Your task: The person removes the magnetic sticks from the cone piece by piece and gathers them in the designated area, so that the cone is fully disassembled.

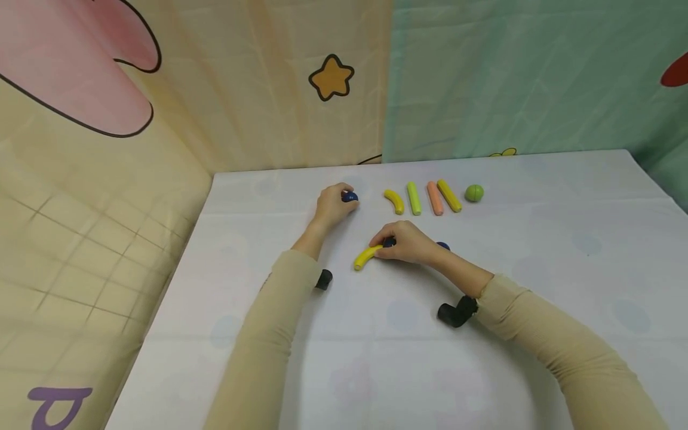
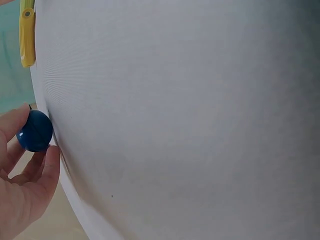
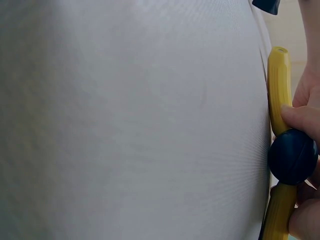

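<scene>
Blue ball [image 2: 35,131] looks glossy — white cloth [image 1: 376,334] matt.

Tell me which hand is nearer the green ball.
Right. The right hand is left of the green ball and closer to the person; the left hand is farther left.

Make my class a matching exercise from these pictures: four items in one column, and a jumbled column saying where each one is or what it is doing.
Column one
1. Round green ball
2. Straight salmon-pink stick
3. Person's left hand
4. Person's right hand

Column two, as seen in the head view
A. Holding a curved yellow stick
B. Between the straight lime-green stick and the straight yellow stick
C. At the right end of the back row
D. Holding a round dark blue ball

Right pairs: 1-C, 2-B, 3-D, 4-A
</scene>
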